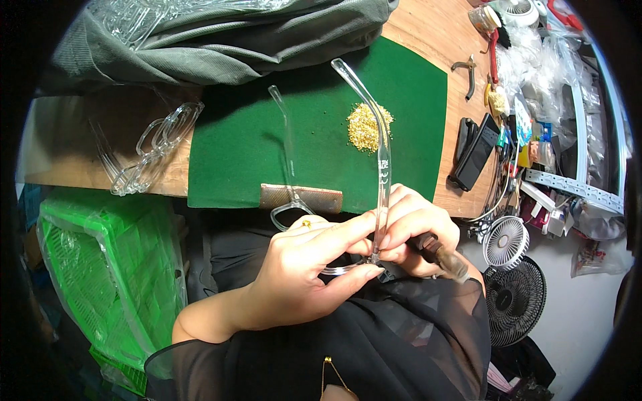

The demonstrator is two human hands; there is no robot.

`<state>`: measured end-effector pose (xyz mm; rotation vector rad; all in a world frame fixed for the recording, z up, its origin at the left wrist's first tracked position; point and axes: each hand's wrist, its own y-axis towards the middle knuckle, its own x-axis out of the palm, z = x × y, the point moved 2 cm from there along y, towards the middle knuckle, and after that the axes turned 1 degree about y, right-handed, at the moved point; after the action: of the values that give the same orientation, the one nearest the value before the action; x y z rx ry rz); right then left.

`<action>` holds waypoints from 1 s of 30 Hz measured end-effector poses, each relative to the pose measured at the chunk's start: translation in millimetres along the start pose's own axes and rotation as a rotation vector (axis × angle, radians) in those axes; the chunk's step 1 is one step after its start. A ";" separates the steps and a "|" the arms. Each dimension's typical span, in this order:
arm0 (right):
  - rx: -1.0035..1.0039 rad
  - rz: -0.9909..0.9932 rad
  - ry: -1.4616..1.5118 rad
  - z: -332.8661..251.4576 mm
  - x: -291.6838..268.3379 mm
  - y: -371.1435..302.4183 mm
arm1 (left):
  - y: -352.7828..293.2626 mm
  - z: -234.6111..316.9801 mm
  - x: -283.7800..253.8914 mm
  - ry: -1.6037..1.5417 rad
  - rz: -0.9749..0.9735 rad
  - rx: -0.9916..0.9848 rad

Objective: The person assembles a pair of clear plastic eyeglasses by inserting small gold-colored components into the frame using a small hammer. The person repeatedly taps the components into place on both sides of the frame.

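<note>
My left hand [304,267] is closed on a clear plastic eyeglass frame [338,270], its thumb and fingers pinching close to the hinge. One clear temple [384,167] rises from there across the green mat; the other temple [287,134] stands farther left, above a lens rim [291,212]. At the same hinge, the fingertips of my right hand [418,230] press together. That hand also grips a tool with a brown handle [441,256], whose tip is hidden. Beyond the hands lies a pile of tiny gold-coloured metal pieces [364,127], probably screws.
A brown block [301,198] sits at the front edge of the green mat [227,147]. More clear frames [150,150] lie left, near grey cloth [221,47]. Right are pliers [470,77], a black phone [476,154] and fans [505,242]. A green crate [110,254] stands lower left.
</note>
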<state>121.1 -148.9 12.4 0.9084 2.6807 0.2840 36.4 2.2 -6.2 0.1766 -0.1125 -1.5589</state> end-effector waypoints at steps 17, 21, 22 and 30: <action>-0.128 0.009 -0.164 -2.8 4.7 -1.6 | -2.7 2.3 -2.8 0.055 -0.030 0.049; -0.121 0.009 -0.142 -2.8 4.2 -0.5 | -1.8 3.1 -3.0 0.050 -0.045 0.052; -0.116 0.017 -0.134 -3.0 4.3 -0.5 | -1.2 3.6 -3.1 0.049 -0.054 0.050; -0.087 0.015 -0.043 2.0 4.3 -1.3 | -1.6 0.9 -3.7 -0.001 -0.061 0.016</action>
<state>117.8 -147.1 9.3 0.8989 2.6016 0.3769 34.6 5.8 -5.5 0.1939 -0.1212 -1.6190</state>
